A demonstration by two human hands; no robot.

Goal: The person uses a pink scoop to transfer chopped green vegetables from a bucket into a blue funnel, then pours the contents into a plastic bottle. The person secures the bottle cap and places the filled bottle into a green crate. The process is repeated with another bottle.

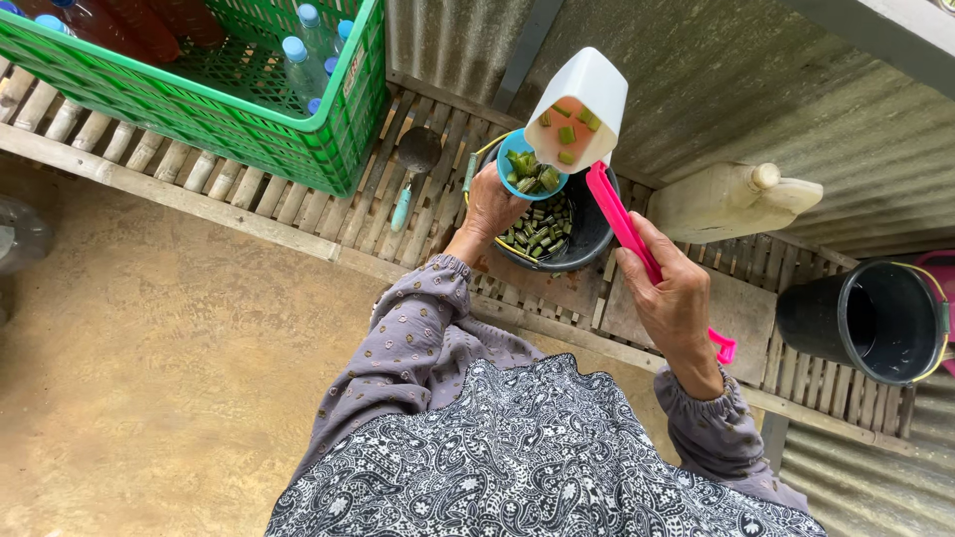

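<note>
My left hand [489, 207] holds a small blue bowl [527, 159] filled with chopped green pieces over a dark round bowl [582, 239]. That dark bowl holds more green pieces in liquid. My right hand [672, 294] grips the pink handle [622, 224] of a white scoop [582, 104]. The scoop is raised above the dark bowl and carries reddish liquid with a few green pieces. Both sleeves are grey with a small print.
A green plastic crate [328, 129] of capped bottles stands on the slatted wooden platform [298, 214] at upper left. A dark ladle [416, 159] lies beside it. A cream jerrycan [731, 199] and a black bucket [865, 318] stand to the right. Corrugated metal wall behind.
</note>
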